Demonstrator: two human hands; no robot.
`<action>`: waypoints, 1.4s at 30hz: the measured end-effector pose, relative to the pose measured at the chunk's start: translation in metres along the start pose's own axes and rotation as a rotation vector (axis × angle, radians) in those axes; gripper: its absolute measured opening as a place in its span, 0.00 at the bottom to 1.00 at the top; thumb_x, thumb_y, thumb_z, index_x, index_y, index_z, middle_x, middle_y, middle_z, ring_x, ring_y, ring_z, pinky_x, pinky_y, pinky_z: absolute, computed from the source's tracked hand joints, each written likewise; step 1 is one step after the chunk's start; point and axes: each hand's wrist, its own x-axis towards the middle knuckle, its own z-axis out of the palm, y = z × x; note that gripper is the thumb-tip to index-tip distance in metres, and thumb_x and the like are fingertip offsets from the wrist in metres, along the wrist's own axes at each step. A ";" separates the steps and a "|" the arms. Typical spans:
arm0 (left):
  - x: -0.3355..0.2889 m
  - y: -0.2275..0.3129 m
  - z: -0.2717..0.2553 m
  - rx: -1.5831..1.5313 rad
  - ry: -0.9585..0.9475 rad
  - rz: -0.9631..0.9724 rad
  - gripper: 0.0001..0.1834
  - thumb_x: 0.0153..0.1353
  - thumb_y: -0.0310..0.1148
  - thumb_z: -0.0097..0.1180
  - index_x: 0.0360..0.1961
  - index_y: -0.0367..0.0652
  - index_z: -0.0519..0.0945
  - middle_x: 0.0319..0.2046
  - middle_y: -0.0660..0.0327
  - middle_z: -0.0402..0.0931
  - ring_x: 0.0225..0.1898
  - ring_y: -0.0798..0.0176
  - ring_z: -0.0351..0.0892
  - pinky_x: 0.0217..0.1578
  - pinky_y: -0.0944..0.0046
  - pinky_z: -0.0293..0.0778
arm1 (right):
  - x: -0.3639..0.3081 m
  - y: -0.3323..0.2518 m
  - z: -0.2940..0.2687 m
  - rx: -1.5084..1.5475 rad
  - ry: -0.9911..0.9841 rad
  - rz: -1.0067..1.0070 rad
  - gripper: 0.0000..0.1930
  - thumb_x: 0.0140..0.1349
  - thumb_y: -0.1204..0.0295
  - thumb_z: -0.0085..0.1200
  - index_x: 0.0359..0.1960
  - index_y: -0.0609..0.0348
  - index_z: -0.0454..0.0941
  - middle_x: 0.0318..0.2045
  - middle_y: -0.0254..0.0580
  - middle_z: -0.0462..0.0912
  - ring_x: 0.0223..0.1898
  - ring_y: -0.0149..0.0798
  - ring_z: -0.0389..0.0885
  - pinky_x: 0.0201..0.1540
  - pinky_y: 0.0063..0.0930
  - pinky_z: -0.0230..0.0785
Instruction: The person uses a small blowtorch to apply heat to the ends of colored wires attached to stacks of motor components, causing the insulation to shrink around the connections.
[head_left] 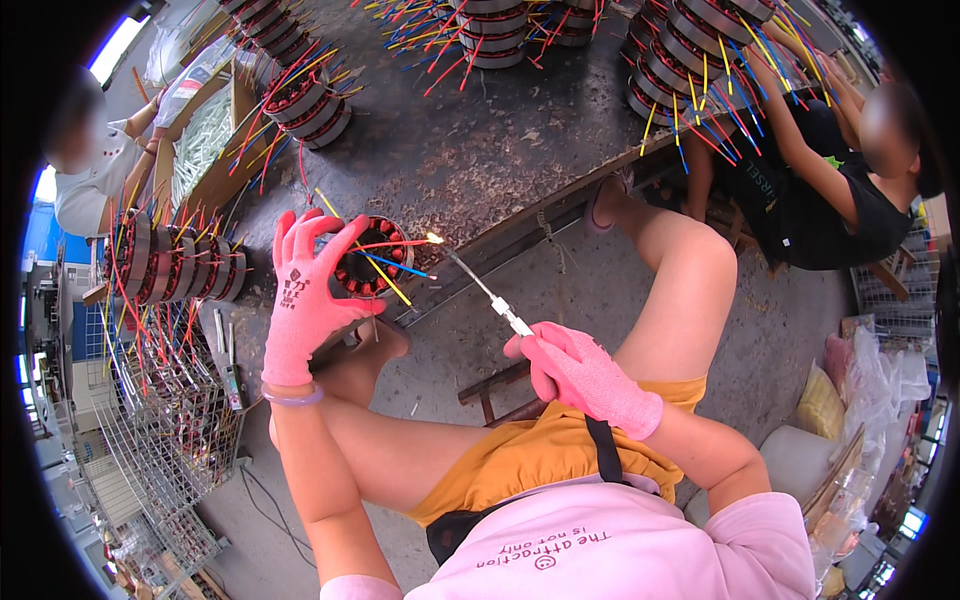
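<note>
My left hand (305,290), in a pink glove, curves its thumb and fingers around a motor stator (398,234) at the near edge of the table. Red windings line the stator's ring, and red, blue and yellow wires stick out of it. In my right hand (585,372), also gloved in pink, is a thin metal-shafted tool with a white handle (512,316). Its tip points at the end of a red wire (395,243), where a small bright yellow glow shows. I cannot tell whether tip and wire touch.
Stacked stators with coloured wires stand on the dark worn table (470,140), at the back and right. More lie stacked at the left (175,265), near a box of white tubes (205,155) and a wire basket (150,440). People sit at left and right.
</note>
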 end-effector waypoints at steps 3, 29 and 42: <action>0.004 -0.003 0.002 0.006 0.014 0.084 0.52 0.25 0.37 0.77 0.62 0.48 0.74 0.56 0.57 0.72 0.67 0.46 0.62 0.72 0.43 0.49 | -0.001 -0.001 -0.001 0.005 -0.004 -0.003 0.19 0.72 0.56 0.43 0.45 0.60 0.77 0.17 0.33 0.72 0.15 0.23 0.63 0.20 0.21 0.55; 0.005 -0.003 0.000 -0.065 -0.025 0.066 0.50 0.28 0.37 0.76 0.62 0.49 0.74 0.57 0.57 0.72 0.67 0.48 0.63 0.73 0.42 0.46 | -0.002 -0.003 0.000 0.024 0.001 0.010 0.17 0.72 0.59 0.45 0.46 0.60 0.77 0.17 0.28 0.72 0.16 0.21 0.59 0.21 0.18 0.51; 0.005 -0.001 0.003 -0.066 0.004 0.072 0.50 0.25 0.38 0.76 0.59 0.45 0.75 0.54 0.56 0.73 0.63 0.48 0.66 0.72 0.42 0.49 | -0.002 -0.004 0.000 0.041 0.003 0.017 0.17 0.72 0.59 0.46 0.47 0.60 0.77 0.17 0.28 0.72 0.15 0.21 0.59 0.20 0.18 0.51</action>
